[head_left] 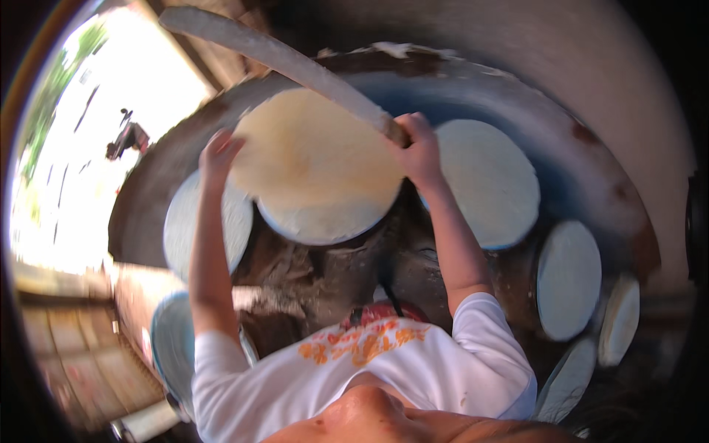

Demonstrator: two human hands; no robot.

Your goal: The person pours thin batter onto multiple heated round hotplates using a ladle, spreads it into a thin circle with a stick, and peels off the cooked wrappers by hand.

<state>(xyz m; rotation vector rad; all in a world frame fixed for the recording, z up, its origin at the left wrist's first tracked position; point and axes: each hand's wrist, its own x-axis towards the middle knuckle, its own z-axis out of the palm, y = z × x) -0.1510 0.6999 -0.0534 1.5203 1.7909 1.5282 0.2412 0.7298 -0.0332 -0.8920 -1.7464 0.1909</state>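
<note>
- Bright opening (159,81) is seen at upper left; pale discs (484,181) are set around a curved, dark tabletop (532,100).
- Paddle (284,60) is gripped by its handle in the right hand (419,151); its long axis is pointed to the upper left, across the tan sheet (317,151).
- Sheet, at upper centre, is flanked by both hands; the centre disc (321,221) is partly covered.
- Left hand (219,153) is held at the sheet's left edge, fingers bent; whether the edge is pinched cannot be told through blur.
- Left disc (177,229) is partly hidden by the forearm (207,251).
</note>
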